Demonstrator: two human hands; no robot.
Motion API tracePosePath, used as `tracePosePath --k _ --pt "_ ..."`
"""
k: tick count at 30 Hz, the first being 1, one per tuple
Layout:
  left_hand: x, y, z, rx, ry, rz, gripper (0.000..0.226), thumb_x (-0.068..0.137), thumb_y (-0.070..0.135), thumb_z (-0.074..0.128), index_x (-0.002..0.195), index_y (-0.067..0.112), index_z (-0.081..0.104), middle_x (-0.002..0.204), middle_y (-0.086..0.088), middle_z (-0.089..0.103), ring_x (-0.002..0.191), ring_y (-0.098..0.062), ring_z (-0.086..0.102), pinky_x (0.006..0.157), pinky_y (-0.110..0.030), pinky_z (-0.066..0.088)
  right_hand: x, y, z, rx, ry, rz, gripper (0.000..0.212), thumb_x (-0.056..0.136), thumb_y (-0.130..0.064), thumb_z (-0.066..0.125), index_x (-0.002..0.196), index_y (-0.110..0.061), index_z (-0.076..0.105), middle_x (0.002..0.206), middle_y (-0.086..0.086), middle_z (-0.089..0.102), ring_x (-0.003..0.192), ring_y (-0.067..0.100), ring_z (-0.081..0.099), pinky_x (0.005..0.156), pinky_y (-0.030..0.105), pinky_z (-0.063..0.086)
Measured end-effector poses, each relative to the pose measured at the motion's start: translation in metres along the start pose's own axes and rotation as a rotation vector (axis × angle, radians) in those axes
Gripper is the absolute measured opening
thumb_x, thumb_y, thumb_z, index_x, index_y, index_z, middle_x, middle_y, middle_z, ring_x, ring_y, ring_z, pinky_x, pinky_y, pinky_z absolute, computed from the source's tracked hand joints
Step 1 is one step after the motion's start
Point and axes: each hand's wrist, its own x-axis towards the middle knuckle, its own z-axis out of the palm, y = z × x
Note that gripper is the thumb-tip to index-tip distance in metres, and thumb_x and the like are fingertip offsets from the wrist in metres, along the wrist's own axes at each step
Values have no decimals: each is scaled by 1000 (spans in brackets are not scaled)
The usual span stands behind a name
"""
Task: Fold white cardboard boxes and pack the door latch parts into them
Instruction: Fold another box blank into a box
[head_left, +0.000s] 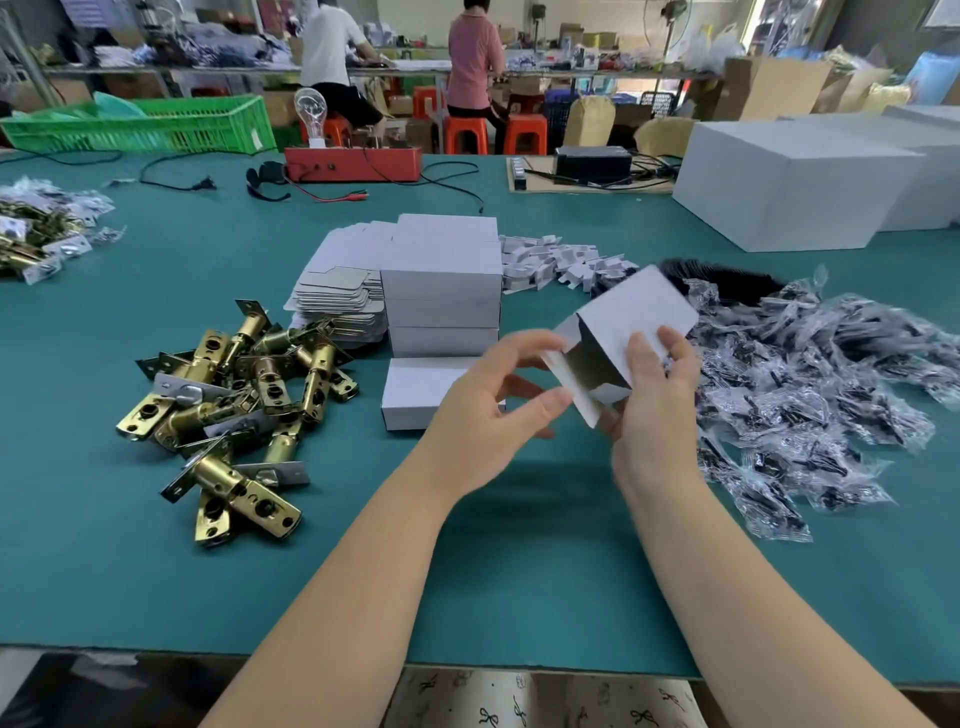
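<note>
A half-formed white cardboard box (631, 317) is held above the green table, its open end facing me. My right hand (657, 410) grips its right side, thumb on the outer panel. My left hand (493, 405) pinches the box's left flap between thumb and fingers. A pile of brass door latch parts (239, 400) lies to the left. A stack of folded white boxes (441, 306) stands behind my hands, with one closed box (415, 395) lying in front of it. Flat box blanks (337, 306) are stacked beside them.
Clear plastic bags of black screws (810, 395) are heaped at the right. Small white card inserts (561, 262) lie behind. Large white cartons (795, 182) stand at the far right. A red tester with a bulb (353, 161) and a green crate (140, 124) sit at the back.
</note>
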Motion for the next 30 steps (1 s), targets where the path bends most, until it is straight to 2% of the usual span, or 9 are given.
tracePosePath --k 2,3,7,10,14,18,22,26,30 --pt "0 0 3 250 -8 29 22 82 50 60 103 52 52 100 29 55 85 -9 60 74 -34 58 1 3 -1 -28 72 18 12 96 -26 44 101 -37 44 51 -14 60 43 2 52 52 23 42" --pt "1 -1 3 292 1 43 20 82 54 59 100 52 50 99 29 55 85 -8 60 73 -29 56 1 3 -2 -47 72 17 12 95 -25 44 100 -36 44 50 -11 59 42 3 51 54 25 40" --pt "1 -3 -6 312 -19 17 23 67 59 70 84 49 60 85 26 62 65 2 56 63 -11 43 -5 3 2 -123 -95 41 25 91 -12 47 105 -33 46 85 2 56 43 7 51 43 19 39" --pt "2 -3 -10 256 107 -3 22 60 61 71 77 49 63 77 24 65 64 3 56 62 -18 47 -7 3 3 -188 -266 77 29 81 -26 53 108 -31 44 70 3 54 45 10 48 41 20 38" --pt "3 2 -4 151 308 21 25 72 59 64 90 47 52 86 26 64 76 3 60 66 -36 57 -8 -1 1 -246 -442 64 42 72 -36 64 110 -34 44 87 7 51 57 10 54 47 23 44" --pt "2 3 3 -84 253 -43 43 80 54 64 115 51 39 102 4 65 87 -11 69 62 -35 58 -12 4 1 -353 -336 -25 50 66 -40 74 104 -39 41 98 4 53 66 9 58 55 27 48" --pt "4 -1 9 -357 164 -116 22 91 35 57 111 40 51 81 19 67 77 -7 69 62 -29 59 -21 15 6 -572 -226 -241 32 77 -28 69 91 -35 42 98 4 53 70 18 52 66 42 51" --pt "6 -10 8 -69 266 -120 19 79 38 67 95 38 55 83 11 72 79 -11 68 75 -38 58 -26 14 6 -782 -283 -466 8 81 -30 56 86 -31 50 87 -11 50 68 7 50 63 22 42" --pt "7 -12 13 60 364 -143 15 80 46 59 69 35 56 63 17 60 62 -4 56 62 -22 47 -29 20 11 -1107 -421 -557 6 85 -13 59 88 -13 64 79 -8 47 72 14 43 65 30 34"
